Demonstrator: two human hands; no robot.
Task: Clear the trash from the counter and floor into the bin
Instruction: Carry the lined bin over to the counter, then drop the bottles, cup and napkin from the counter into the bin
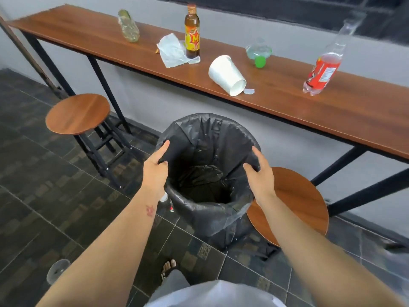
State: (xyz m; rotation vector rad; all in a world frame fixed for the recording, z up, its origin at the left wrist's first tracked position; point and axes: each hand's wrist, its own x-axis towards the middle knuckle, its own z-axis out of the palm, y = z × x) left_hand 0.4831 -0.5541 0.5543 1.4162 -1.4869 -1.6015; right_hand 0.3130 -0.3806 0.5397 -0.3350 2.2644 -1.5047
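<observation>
A bin (221, 209) lined with a black bag stands on the floor below the counter (332, 107). My left hand (156, 166) grips the bag's left rim and my right hand (259, 173) grips its right rim. On the counter lie a tipped white paper cup (225, 75), a crumpled white wrapper (172, 50), a brown drink bottle (192, 32) standing upright, a crushed clear bottle (128, 25), a squashed bottle with a green cap (259, 54) and a clear bottle with a red label (324, 73). A clear plastic cup (58, 270) lies on the floor at lower left.
A round wooden stool (77, 114) stands left of the bin, and a second stool (296, 202) touches its right side. A small piece of litter (164, 197) shows on the dark tiles behind my left wrist. My sandalled foot (169, 267) is near the bottom.
</observation>
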